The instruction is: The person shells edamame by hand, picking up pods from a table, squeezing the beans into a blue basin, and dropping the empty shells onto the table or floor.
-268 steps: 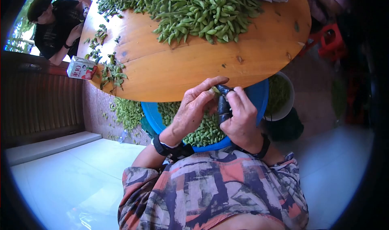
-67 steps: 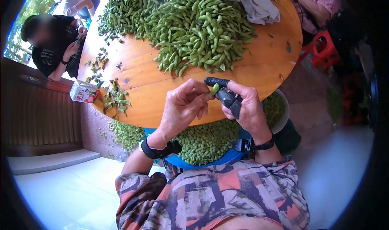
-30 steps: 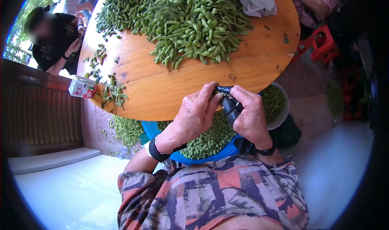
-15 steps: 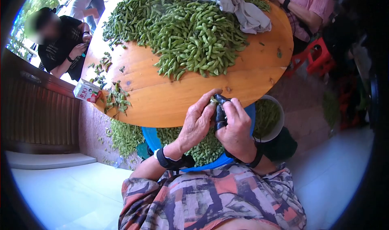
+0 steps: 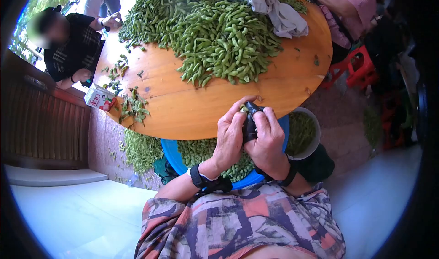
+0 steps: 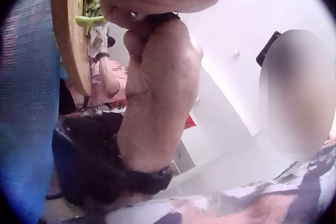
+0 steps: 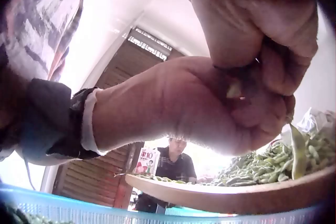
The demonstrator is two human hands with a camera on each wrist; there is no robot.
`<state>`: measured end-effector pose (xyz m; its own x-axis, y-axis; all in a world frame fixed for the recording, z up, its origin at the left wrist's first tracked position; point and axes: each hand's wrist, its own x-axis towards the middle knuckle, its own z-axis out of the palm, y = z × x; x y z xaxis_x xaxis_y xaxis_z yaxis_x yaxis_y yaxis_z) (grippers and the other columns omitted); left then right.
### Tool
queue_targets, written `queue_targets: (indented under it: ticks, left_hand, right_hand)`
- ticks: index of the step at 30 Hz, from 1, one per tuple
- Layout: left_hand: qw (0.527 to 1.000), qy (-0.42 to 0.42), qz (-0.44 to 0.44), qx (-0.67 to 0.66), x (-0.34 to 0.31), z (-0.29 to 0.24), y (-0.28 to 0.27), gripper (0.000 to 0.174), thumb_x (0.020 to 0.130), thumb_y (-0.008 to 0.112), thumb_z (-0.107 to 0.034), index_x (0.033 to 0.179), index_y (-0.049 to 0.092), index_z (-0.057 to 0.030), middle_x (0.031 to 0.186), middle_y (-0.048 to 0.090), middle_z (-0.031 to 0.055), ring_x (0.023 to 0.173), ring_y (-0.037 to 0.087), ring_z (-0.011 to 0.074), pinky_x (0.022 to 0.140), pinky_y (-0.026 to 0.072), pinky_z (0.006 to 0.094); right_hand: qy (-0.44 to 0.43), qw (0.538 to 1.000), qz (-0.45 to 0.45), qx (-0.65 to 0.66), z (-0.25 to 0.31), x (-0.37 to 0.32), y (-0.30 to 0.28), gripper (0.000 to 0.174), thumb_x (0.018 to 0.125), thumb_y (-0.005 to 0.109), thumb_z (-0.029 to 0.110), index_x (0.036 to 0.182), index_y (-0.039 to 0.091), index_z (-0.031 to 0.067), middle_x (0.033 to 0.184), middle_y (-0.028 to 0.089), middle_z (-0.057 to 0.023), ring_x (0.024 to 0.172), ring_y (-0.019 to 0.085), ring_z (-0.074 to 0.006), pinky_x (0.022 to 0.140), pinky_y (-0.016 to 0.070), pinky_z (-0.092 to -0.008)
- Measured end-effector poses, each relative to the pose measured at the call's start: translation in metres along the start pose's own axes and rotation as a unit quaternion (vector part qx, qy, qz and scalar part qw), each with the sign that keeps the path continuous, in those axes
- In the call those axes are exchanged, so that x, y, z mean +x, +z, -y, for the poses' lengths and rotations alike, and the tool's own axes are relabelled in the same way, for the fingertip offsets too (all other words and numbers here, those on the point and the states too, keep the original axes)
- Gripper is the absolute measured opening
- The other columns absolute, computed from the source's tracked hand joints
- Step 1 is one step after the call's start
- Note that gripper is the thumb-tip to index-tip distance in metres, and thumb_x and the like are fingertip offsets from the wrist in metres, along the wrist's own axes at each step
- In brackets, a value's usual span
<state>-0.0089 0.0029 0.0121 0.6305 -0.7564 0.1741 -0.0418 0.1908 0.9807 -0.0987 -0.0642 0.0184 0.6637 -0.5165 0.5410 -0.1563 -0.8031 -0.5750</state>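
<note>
My left hand (image 5: 230, 138) and right hand (image 5: 266, 145) meet just past the table's near edge, over a blue basket (image 5: 168, 155) of shelled green beans (image 5: 194, 148). Between their fingertips is a green soybean pod (image 5: 243, 108), mostly hidden from the head view. Black wrapping (image 5: 249, 127) covers the right thumb and forefinger, which pinch at the pod. The left thumb and forefinger grip it from the other side. In the right wrist view a pod (image 7: 298, 153) sticks out below the left fingers; a pod (image 6: 90, 22) also shows in the left wrist view.
A heap of soybean pods (image 5: 224, 44) covers the far part of the wooden table (image 5: 201, 110), with a pale cloth (image 5: 288, 19) beside it. A drink carton (image 5: 99, 97) stands at the left edge. A white bucket (image 5: 315, 138) is at right. Two people sit around.
About two seconds ago the hands were slightly apart with a pod at the left fingertips; now they are pressed together. The person at left has stretched a hand to the heap.
</note>
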Motion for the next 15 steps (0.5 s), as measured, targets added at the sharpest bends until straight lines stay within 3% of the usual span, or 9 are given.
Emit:
queue_targets:
  ticks: [2, 3, 4, 5, 6, 9, 11, 14, 15]
  left_hand:
    - [0.957, 0.202, 0.045, 0.203, 0.006, 0.006, -0.008, 0.038, 0.09, 0.041, -0.005, 0.124, 0.055, 0.0027, 0.1, 0.061, 0.0056, 0.065, 0.051, 0.0047, 0.058, 0.0453, 0.023]
    - [0.958, 0.198, 0.045, 0.204, 0.004, 0.01, -0.008, 0.038, 0.09, 0.041, -0.005, 0.124, 0.055, 0.0027, 0.1, 0.061, 0.0056, 0.065, 0.051, 0.0047, 0.058, 0.0453, 0.023]
    - [0.994, 0.066, 0.043, 0.075, 0.002, 0.015, -0.007, 0.04, 0.089, 0.041, -0.004, 0.125, 0.054, 0.0024, 0.098, 0.06, 0.0048, 0.066, 0.051, 0.0046, 0.058, 0.045, 0.0227]
    - [0.995, -0.069, 0.037, -0.057, 0.0, 0.019, -0.005, 0.041, 0.087, 0.042, -0.004, 0.126, 0.054, 0.0021, 0.095, 0.06, 0.004, 0.066, 0.052, 0.0045, 0.058, 0.0447, 0.0224]
    - [0.971, -0.138, 0.011, -0.193, 0.001, 0.017, -0.002, 0.042, 0.087, 0.043, -0.004, 0.127, 0.053, 0.0023, 0.088, 0.058, 0.0014, 0.066, 0.051, 0.0039, 0.061, 0.0445, 0.021]
    - [0.932, -0.231, 0.013, -0.28, 0.002, -0.011, -0.001, 0.043, 0.087, 0.043, -0.005, 0.129, 0.052, 0.0015, 0.083, 0.058, -0.0002, 0.066, 0.049, 0.0037, 0.061, 0.0429, 0.0199]
    - [0.925, -0.224, -0.021, -0.306, 0.001, -0.002, 0.003, 0.037, 0.091, 0.043, -0.006, 0.126, 0.053, 0.0003, 0.078, 0.056, -0.0005, 0.063, 0.048, 0.0053, 0.058, 0.0399, 0.0206]
    - [0.931, -0.198, 0.06, -0.301, -0.004, 0.01, -0.008, 0.031, 0.096, 0.047, -0.011, 0.125, 0.055, -0.0026, 0.074, 0.057, -0.0007, 0.058, 0.045, 0.005, 0.051, 0.0328, 0.0183]
    - [0.931, -0.199, 0.059, -0.3, -0.004, 0.011, -0.011, 0.031, 0.096, 0.047, -0.011, 0.125, 0.055, -0.0026, 0.074, 0.057, -0.0007, 0.058, 0.045, 0.005, 0.051, 0.0328, 0.0183]
  right_hand:
    - [-0.007, 1.0, -0.008, -0.011, -0.005, 0.0, 0.0, 0.038, 0.065, 0.065, -0.004, 0.101, 0.054, -0.0018, 0.093, 0.05, -0.0205, 0.08, 0.058, -0.0412, 0.066, 0.0498, -0.0444]
    - [-0.004, 1.0, -0.006, -0.01, -0.006, 0.001, 0.0, 0.038, 0.065, 0.065, -0.004, 0.101, 0.054, -0.0018, 0.093, 0.05, -0.0205, 0.08, 0.058, -0.0412, 0.066, 0.0498, -0.0444]
    - [-0.004, 1.0, -0.006, 0.001, -0.007, 0.003, -0.002, 0.035, 0.066, 0.064, -0.004, 0.1, 0.054, -0.0016, 0.092, 0.05, -0.0197, 0.079, 0.058, -0.0409, 0.065, 0.0494, -0.0446]
    - [-0.004, 1.0, -0.007, 0.012, -0.008, 0.005, -0.004, 0.033, 0.067, 0.063, -0.004, 0.099, 0.055, -0.0013, 0.09, 0.051, -0.019, 0.078, 0.058, -0.0405, 0.065, 0.0491, -0.0448]
    - [0.013, 0.999, -0.015, 0.026, -0.005, 0.008, -0.005, 0.029, 0.069, 0.061, -0.005, 0.097, 0.057, -0.0002, 0.084, 0.051, -0.0169, 0.077, 0.058, -0.0393, 0.064, 0.0488, -0.0431]
    - [0.019, 0.998, 0.006, 0.067, -0.013, 0.013, -0.014, 0.026, 0.069, 0.061, -0.005, 0.095, 0.059, 0.0001, 0.08, 0.053, -0.0157, 0.073, 0.058, -0.0374, 0.062, 0.048, -0.0402]
    - [0.142, 0.967, 0.054, 0.206, -0.017, 0.017, -0.024, 0.021, 0.073, 0.062, -0.003, 0.094, 0.062, -0.0012, 0.078, 0.059, -0.0167, 0.071, 0.063, -0.0324, 0.062, 0.0481, -0.0334]
    - [0.157, 0.958, 0.084, 0.224, -0.022, 0.016, -0.027, 0.023, 0.076, 0.061, -0.004, 0.099, 0.064, -0.0006, 0.079, 0.061, -0.0161, 0.071, 0.064, -0.028, 0.064, 0.0485, -0.031]
    - [0.113, 0.969, 0.074, 0.206, -0.022, 0.016, -0.027, 0.025, 0.077, 0.06, -0.004, 0.101, 0.064, -0.0004, 0.079, 0.062, -0.0147, 0.071, 0.063, -0.0244, 0.064, 0.0484, -0.0304]
